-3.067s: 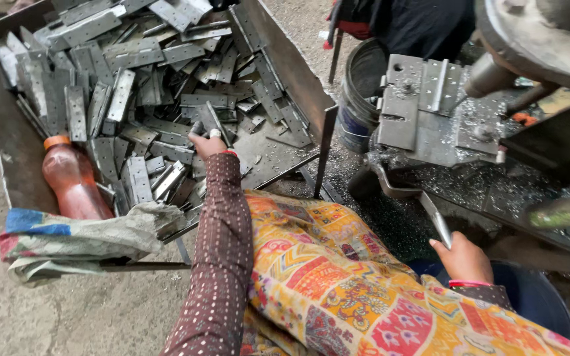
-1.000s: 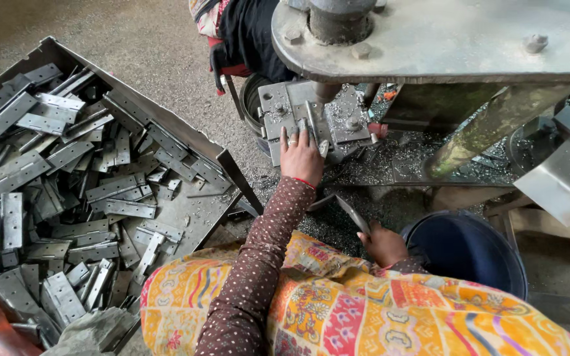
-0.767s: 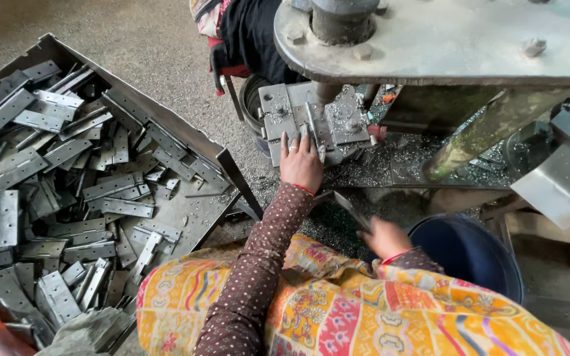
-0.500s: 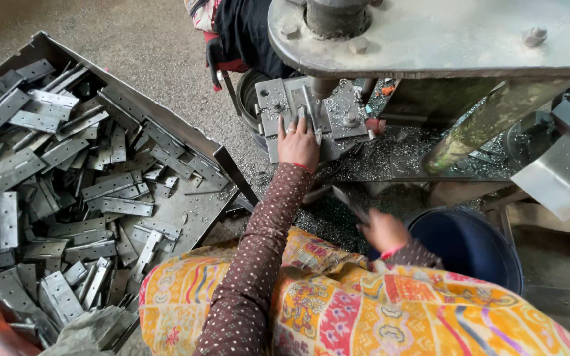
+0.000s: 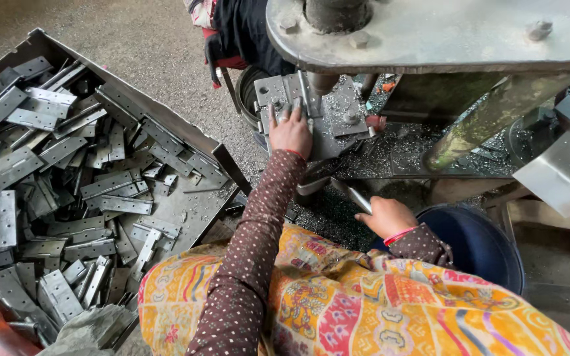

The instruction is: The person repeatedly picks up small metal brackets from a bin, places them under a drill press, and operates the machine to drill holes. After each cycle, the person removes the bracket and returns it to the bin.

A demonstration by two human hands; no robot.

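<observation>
- Left hand [image 5: 291, 130], upper centre of the frame, lies flat with fingers spread on the grey metal die block [image 5: 311, 112] of the press, pressing what looks like a flat steel hinge plate, though the palm hides most of it.
- Right hand [image 5: 386, 216], centre right, is curled around a thin grey metal lever [image 5: 354, 196] above the dark blue round bucket [image 5: 479, 245].
- Left side of the frame: a rusty steel tray [image 5: 196, 142] heaped with flat grey hinge plates [image 5: 61, 184].
</observation>
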